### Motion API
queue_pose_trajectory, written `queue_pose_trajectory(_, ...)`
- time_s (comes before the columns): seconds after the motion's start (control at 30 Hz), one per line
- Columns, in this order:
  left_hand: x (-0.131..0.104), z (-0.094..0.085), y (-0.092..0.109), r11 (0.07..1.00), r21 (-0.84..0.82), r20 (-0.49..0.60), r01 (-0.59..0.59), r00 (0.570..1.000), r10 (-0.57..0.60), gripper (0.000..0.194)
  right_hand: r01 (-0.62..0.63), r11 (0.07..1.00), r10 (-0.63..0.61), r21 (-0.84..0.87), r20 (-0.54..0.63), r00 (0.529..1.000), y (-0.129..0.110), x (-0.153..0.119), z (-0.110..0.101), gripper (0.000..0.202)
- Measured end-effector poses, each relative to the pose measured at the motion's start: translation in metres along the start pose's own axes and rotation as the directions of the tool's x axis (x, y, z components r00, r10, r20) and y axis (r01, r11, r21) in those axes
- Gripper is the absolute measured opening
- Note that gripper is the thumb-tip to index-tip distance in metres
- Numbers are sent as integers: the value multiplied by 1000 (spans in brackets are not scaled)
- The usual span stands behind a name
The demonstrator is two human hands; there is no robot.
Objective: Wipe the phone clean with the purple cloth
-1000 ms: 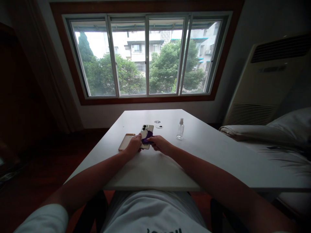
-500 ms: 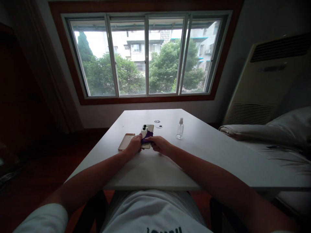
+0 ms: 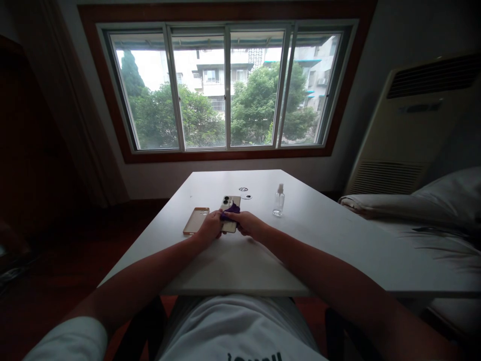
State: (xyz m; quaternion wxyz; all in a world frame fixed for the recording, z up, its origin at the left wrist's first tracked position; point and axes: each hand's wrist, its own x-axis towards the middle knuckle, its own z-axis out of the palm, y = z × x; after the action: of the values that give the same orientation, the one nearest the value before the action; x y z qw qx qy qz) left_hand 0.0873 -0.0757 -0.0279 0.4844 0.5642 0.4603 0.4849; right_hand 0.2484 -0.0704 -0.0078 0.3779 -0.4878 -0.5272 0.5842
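Between my hands is a pale gold smartphone [image 3: 229, 227], its back and round camera lenses facing up. My left hand [image 3: 211, 225] grips the phone along its left edge, fingers curled beneath. A crumpled purple cloth [image 3: 231, 209] lies across the middle of the phone's back. My right hand [image 3: 248, 222] is closed on that cloth, its thumb pressing it against the phone near the right edge. Just left of the phone, a beige phone case [image 3: 196, 221] lies on the table, partly behind my left hand.
A clear spray bottle [image 3: 278, 201] stands upright to the right on the white table [image 3: 233, 271]. Two small round marks or stickers [image 3: 243, 189] lie beyond the phone. Bedding [image 3: 421, 200] is at the right, below a floor-standing air conditioner [image 3: 398, 135].
The phone has shifted slightly to the right, with my left hand still on it. My right hand and the purple cloth have moved a little along with it.
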Motion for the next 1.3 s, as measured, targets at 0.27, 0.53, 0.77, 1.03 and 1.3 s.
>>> queue_pose_trajectory(0.27,5,-1,6,998,-32,26,-49,998,50,40,131,990,-130,47,-28,991,-5,8,-6,36)
queue_pose_trajectory(0.53,2,-1,13,998,43,69,-53,996,50,43,143,984,-142,103,-17,990,-8,12,-15,32)
queue_pose_trajectory(0.77,-2,1,14,994,94,120,-61,991,50,40,154,970,-136,188,-105,985,-14,21,-31,32)
queue_pose_trajectory(1.03,-9,7,9,987,147,191,-64,981,35,43,213,949,-161,231,-226,961,-21,22,-51,30)
queue_pose_trajectory(1.3,-7,6,0,997,81,180,11,983,-25,43,173,984,-160,48,-199,967,-1,28,-50,37)
